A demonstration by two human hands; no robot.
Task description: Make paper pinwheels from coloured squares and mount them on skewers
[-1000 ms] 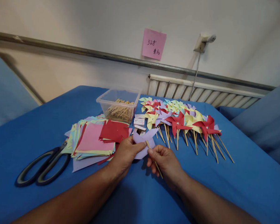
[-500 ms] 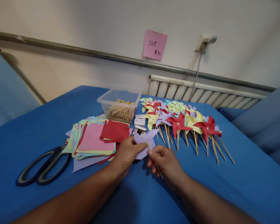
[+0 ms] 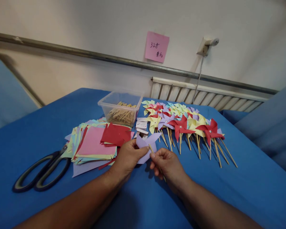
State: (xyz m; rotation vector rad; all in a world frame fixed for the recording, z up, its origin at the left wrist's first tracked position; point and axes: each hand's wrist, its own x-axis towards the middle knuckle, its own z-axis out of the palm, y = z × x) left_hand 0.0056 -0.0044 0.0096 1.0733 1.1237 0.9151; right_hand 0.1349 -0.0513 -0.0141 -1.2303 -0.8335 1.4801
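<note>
A purple paper pinwheel is held above the blue cloth, its blades folded and spread. My left hand grips its left side, the thumb lying across the paper by the stick's top. Between the thumb and fingers of my right hand is a thin wooden stick, slanting down toward me, its upper end against the middle of the paper. Whether a pin joins the two is hidden. Just beyond my hands lie small white boxes, one with its end open.
At left is a stack of coloured paper squares with large scissors beside it. Behind stands a clear plastic box of wooden sticks. Several finished pinwheels lie in rows at right. A radiator runs along the wall.
The view has shifted slightly, so the table things appear a little further left. Both hands keep the same hold on the pinwheel and stick.
</note>
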